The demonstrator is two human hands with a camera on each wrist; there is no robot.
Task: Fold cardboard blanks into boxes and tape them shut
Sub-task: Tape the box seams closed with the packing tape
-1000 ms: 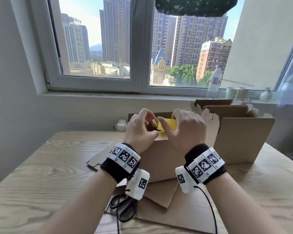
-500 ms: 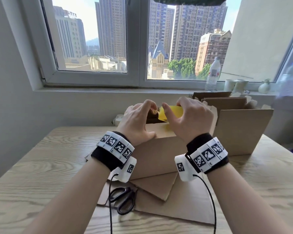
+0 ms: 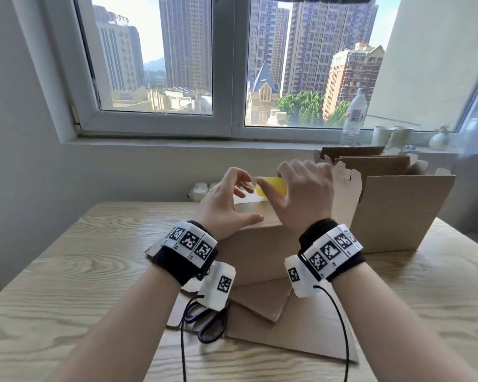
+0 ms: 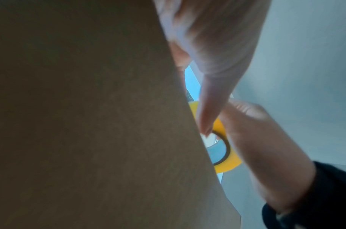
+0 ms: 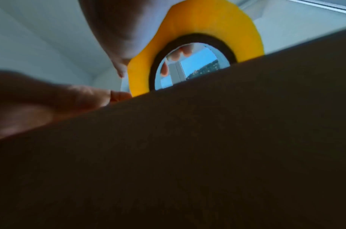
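A folded cardboard box [image 3: 262, 244] stands on the table's middle, on top of a flat cardboard blank [image 3: 309, 329]. Above its top edge my right hand [image 3: 290, 186] grips a yellow tape roll [image 3: 272, 186]. My left hand [image 3: 240, 199] is beside the roll, its curled fingers touch the roll's left side and its thumb lies along the box top. In the left wrist view one finger [image 4: 209, 108] points at the tape roll [image 4: 229, 164], beside the box wall [image 4: 89, 124]. The right wrist view shows the tape roll [image 5: 197, 23] above the box edge [image 5: 207, 155]. The tape's loose end is not visible.
Black scissors [image 3: 209, 318] lie on the blank's near left. An open cardboard box [image 3: 398, 213] stands at the right, more cardboard behind it. A bottle [image 3: 353, 117], cups [image 3: 392, 136] and a small vase [image 3: 439, 139] are on the sill. The wooden table [image 3: 80, 271] shows at left.
The roll has been lifted slightly above the box top. My left thumb has come off the roll and now lies on the box edge. The head view has tilted.
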